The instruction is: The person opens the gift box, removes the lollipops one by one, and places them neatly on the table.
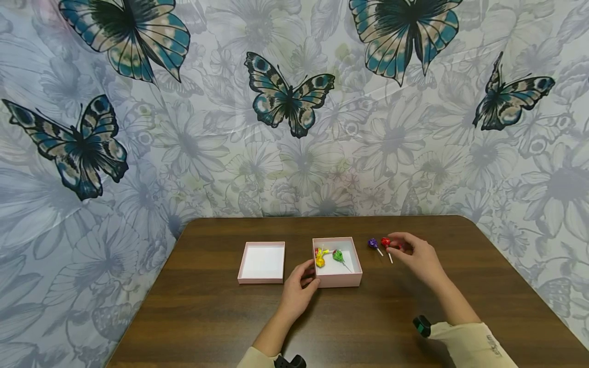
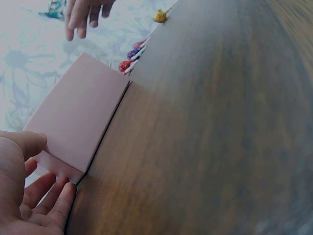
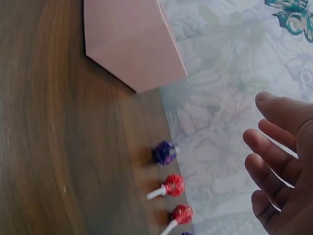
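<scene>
A pink open box [image 1: 338, 280] with a white inside stands on the table, a green lollipop [image 1: 338, 255] and yellow lollipops [image 1: 319, 260] lying in it. My left hand [image 1: 298, 291] holds its near left corner; in the left wrist view the thumb lies on the front wall and the fingers at the side wall. To the box's right are a purple lollipop [image 1: 372, 243] and a red lollipop [image 1: 385, 242]. Over that row hovers my right hand [image 1: 418, 258], fingers apart and bent slightly, nothing between them in the right wrist view. It hides part of the row.
Left of the box lies a shallow pink-rimmed lid [image 1: 261, 262], white side up. Another red lollipop [image 3: 182, 214] continues the row, and a yellow lollipop [image 2: 160, 16] lies farther along. A butterfly-print cloth [image 1: 290, 168] hangs behind the brown table [image 1: 207, 317].
</scene>
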Demonstrator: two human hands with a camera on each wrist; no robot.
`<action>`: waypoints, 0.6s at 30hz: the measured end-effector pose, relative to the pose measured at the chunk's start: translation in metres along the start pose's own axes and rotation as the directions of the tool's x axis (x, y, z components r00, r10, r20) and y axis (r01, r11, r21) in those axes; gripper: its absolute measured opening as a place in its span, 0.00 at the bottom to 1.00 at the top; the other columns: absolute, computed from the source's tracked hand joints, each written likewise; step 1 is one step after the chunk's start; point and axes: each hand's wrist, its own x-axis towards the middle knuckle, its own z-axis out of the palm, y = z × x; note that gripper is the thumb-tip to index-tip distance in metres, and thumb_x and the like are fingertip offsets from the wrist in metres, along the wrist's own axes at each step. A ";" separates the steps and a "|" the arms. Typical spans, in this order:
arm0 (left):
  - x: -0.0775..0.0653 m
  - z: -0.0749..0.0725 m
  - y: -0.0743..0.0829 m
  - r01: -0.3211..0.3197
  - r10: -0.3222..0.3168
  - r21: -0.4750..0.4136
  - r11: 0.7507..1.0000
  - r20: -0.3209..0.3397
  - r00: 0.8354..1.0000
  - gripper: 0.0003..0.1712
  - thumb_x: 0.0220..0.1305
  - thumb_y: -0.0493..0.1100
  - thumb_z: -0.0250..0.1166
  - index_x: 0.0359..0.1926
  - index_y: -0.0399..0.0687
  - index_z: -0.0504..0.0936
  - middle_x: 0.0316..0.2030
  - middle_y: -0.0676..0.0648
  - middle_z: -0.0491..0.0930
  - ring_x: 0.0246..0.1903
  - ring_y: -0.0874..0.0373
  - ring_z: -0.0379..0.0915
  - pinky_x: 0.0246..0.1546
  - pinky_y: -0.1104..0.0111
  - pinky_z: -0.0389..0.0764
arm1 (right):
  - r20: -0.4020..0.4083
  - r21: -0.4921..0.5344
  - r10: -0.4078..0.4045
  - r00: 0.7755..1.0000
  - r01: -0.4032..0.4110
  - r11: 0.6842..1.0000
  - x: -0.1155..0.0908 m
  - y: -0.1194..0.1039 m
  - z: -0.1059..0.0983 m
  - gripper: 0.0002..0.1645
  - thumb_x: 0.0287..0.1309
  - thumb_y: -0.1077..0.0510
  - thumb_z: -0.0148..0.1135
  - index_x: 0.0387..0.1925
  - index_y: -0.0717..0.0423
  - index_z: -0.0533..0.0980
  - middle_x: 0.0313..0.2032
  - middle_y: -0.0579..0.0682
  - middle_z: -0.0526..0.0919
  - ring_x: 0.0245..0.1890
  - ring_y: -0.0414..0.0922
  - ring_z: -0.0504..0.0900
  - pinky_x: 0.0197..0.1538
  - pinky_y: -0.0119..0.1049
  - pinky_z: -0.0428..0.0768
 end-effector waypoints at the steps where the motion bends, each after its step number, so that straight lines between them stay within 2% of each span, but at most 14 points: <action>1: 0.000 0.000 0.000 0.000 0.000 0.006 1.000 0.000 1.000 0.28 0.65 0.38 0.67 0.65 0.46 0.75 0.59 0.42 0.77 0.59 0.47 0.75 0.59 0.57 0.82 | 0.004 0.008 -0.006 1.000 0.006 1.000 0.001 -0.001 0.003 0.19 0.60 0.56 0.70 0.52 0.54 0.80 0.37 0.49 0.86 0.31 0.33 0.76 0.30 0.27 0.76; 6: 0.001 0.000 -0.001 -0.002 0.002 0.022 1.000 0.000 1.000 0.28 0.64 0.38 0.67 0.65 0.46 0.75 0.58 0.42 0.78 0.59 0.46 0.75 0.58 0.58 0.82 | 0.027 0.028 -0.007 1.000 0.007 1.000 0.006 -0.009 0.014 0.19 0.60 0.55 0.70 0.53 0.53 0.80 0.39 0.48 0.86 0.33 0.32 0.75 0.33 0.26 0.77; 12: 0.001 0.000 -0.001 -0.005 0.005 0.028 1.000 0.003 1.000 0.28 0.65 0.38 0.67 0.65 0.46 0.74 0.58 0.41 0.78 0.59 0.45 0.75 0.59 0.59 0.82 | 0.070 0.054 -0.004 0.998 0.000 0.999 0.013 -0.021 0.026 0.21 0.61 0.52 0.69 0.55 0.53 0.80 0.41 0.49 0.86 0.35 0.38 0.76 0.34 0.28 0.77; 18: 0.001 0.000 -0.003 0.010 -0.010 0.028 1.000 0.003 1.000 0.28 0.65 0.38 0.67 0.66 0.47 0.74 0.58 0.42 0.78 0.59 0.47 0.75 0.59 0.60 0.82 | 0.091 0.089 -0.015 0.996 0.007 0.996 0.018 -0.029 0.038 0.20 0.61 0.52 0.69 0.54 0.51 0.80 0.41 0.48 0.87 0.36 0.39 0.77 0.37 0.28 0.77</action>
